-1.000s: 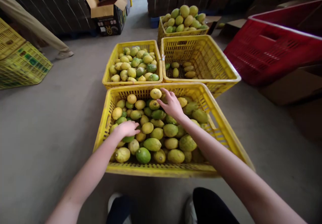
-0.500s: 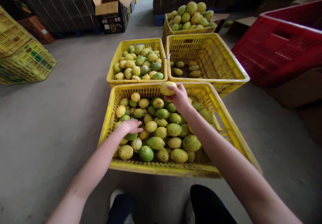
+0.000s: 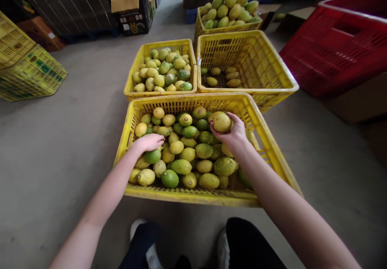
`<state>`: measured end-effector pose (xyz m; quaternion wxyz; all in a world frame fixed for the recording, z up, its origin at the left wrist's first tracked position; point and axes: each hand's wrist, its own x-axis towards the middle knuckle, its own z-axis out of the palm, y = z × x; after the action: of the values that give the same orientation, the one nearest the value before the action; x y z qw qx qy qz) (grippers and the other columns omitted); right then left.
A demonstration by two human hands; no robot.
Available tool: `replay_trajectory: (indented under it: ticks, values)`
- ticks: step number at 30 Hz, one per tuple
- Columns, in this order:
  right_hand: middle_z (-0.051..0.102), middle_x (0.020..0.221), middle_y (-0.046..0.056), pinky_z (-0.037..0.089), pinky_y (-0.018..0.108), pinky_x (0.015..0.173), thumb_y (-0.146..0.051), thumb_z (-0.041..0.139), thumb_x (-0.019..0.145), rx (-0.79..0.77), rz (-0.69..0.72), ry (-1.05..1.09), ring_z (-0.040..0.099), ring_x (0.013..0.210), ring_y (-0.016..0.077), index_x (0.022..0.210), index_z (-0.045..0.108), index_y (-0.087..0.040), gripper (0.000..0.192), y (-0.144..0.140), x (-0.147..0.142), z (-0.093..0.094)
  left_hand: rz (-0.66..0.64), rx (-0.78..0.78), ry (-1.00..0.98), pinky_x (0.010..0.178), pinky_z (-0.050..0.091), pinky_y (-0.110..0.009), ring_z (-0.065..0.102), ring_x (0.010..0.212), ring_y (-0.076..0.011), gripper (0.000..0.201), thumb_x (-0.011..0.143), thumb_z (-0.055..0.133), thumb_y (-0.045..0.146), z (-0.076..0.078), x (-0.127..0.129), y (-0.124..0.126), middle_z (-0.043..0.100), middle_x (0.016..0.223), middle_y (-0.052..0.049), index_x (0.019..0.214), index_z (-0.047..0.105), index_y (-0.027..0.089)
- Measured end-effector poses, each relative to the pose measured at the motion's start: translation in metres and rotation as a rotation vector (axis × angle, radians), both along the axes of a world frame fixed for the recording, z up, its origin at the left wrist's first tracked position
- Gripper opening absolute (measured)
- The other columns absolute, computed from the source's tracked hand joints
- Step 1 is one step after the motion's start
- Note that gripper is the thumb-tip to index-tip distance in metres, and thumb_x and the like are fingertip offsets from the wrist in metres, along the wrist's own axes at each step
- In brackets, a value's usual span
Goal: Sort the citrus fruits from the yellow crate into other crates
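Clock positions are taken from the centre of the front crate (image 3: pixel 193 198), with 12 o'clock directed away from the person. The front crate is set on the floor (image 3: pixel 75 140) and is loaded with loose green and yellow fruits (image 3: pixel 204 151). At about 1 to 2 o'clock, a large yellow fruit (image 3: pixel 221 122) is grasped by the right hand (image 3: pixel 235 134), the thumb and fingers being wrapped around its sides; the fruit is held above the pile, inside the crate outline. Between 9 and 10 o'clock, the left hand (image 3: pixel 149 142) is placed palm down over the pile, its fingers slightly bent; a green fruit (image 3: pixel 152 156) is located just below it. The underside of the left hand is concealed, so it cannot be told whether anything is gripped there. At 11 o'clock, a rear crate (image 3: pixel 136 94) is filled with similar fruits. At 1 o'clock, a deep crate (image 3: pixel 263 69) is positioned beside it, a few fruits (image 3: pixel 232 75) being laid on its bottom toward its 9 o'clock side. Between 12 and 1 o'clock, farther off, a heaped crate (image 3: pixel 232 27) is seen. A red crate (image 3: pixel 332 51) is located at 2 o'clock, and an opened cardboard box (image 3: pixel 130 17) is placed well beyond the rear crate at 11 o'clock
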<state>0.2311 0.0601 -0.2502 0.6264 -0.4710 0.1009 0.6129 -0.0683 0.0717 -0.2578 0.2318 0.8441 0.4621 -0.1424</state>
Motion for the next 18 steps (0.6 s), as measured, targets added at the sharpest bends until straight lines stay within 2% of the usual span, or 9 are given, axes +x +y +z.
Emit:
replay_trajectory:
  ticks: [2,6,9,12,16,18]
  values:
    - [0.066,0.076,0.001,0.062,0.031,0.054,-0.032,0.062,0.074,0.020,0.020,-0.021,0.067,0.072,0.0206,0.092,0.055,-0.030,0.019,0.000,0.001,-0.003,0.072,0.047,-0.048,0.100,0.050,-0.033,0.067,0.113,-0.0227,0.037,0.099,0.039,0.033,0.009,-0.009,0.004,0.071,0.126,-0.007,0.119,0.068,0.021]
    - [0.065,0.073,0.000,0.061,0.030,0.054,-0.032,0.055,0.080,0.022,0.016,-0.022,0.067,0.073,0.0201,0.089,0.055,-0.030,0.009,-0.004,-0.004,0.006,0.180,0.185,-0.096,0.106,0.046,-0.035,0.064,0.118,-0.0234,0.038,0.099,0.038,0.034,0.018,-0.019,0.007,0.069,0.130,-0.007,0.123,0.065,0.021]
    - [0.065,0.073,0.001,0.060,0.028,0.054,-0.030,0.050,0.086,-0.044,-0.007,-0.006,0.066,0.072,0.0185,0.090,0.056,-0.026,0.009,-0.007,-0.011,0.010,0.169,0.099,-0.034,0.097,0.051,-0.034,0.068,0.107,-0.0235,0.039,0.099,0.040,0.038,0.016,-0.017,0.004,0.072,0.121,-0.009,0.124,0.062,0.019]
    - [0.064,0.074,0.001,0.060,0.032,0.053,-0.032,0.049,0.087,-0.060,0.014,-0.054,0.065,0.070,0.0195,0.089,0.054,-0.026,0.008,-0.008,-0.015,0.001,0.148,0.021,0.014,0.083,0.054,-0.033,0.070,0.092,-0.0232,0.042,0.098,0.041,0.043,0.012,-0.010,-0.001,0.075,0.106,-0.009,0.126,0.058,0.016]
    - [0.065,0.077,0.002,0.060,0.036,0.053,-0.036,0.049,0.085,-0.009,0.085,-0.111,0.066,0.069,0.0218,0.087,0.053,-0.028,0.009,-0.004,-0.012,-0.018,0.049,0.038,0.049,0.082,0.053,-0.032,0.069,0.091,-0.0233,0.035,0.098,0.041,0.041,0.011,0.000,-0.005,0.075,0.103,-0.008,0.108,0.066,0.018]
    - [0.065,0.078,0.002,0.060,0.036,0.052,-0.037,0.051,0.085,0.001,0.088,-0.113,0.066,0.070,0.0220,0.087,0.053,-0.028,0.009,-0.003,-0.010,-0.022,-0.005,0.021,0.068,0.083,0.053,-0.034,0.069,0.094,-0.0244,0.033,0.095,0.046,0.038,0.009,0.006,-0.007,0.074,0.107,-0.009,0.110,0.067,0.019]
